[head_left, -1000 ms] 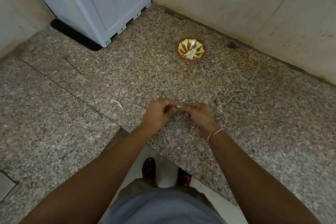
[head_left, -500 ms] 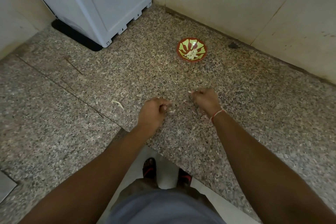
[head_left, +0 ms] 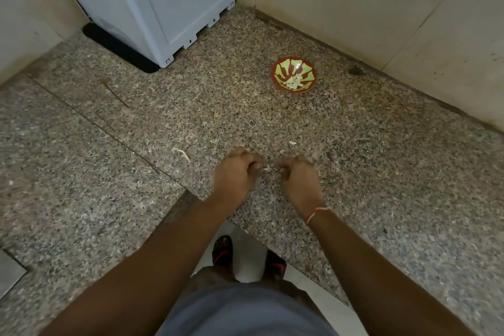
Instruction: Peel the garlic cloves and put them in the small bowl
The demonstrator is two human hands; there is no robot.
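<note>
A small pale garlic clove (head_left: pixel 266 169) is being held low over the speckled granite counter (head_left: pixel 381 172) between 2 bare hands. The left hand (head_left: pixel 235 175) is curled, its fingertips being pinched on the clove's left end; the right hand (head_left: pixel 298 179), with a red-and-white thread (head_left: pixel 316 213) tied at its wrist, is curled too, its fingertips being brought to the clove's right end. The motion blur is making it hard to tell how firmly the right hand is gripping.

Well beyond the hands, near the beige tiled wall (head_left: pixel 354 8), a small round bowl glazed red with green leaf-shaped patches (head_left: pixel 294 74) is standing upright on the counter. A little heap of pale peeled garlic pieces (head_left: pixel 294 81) is lying in its bottom.

A strip of papery garlic skin (head_left: pixel 182 153) is lying on the counter to the left of the hands, and a smaller white flake (head_left: pixel 292 142) is resting just above the right hand. A light grey plastic appliance (head_left: pixel 152 0) is standing in the far left corner on a black mat (head_left: pixel 117 49). Below the counter edge, 2 feet in red-and-black sandals (head_left: pixel 222 251) are being glimpsed on a white floor.
</note>
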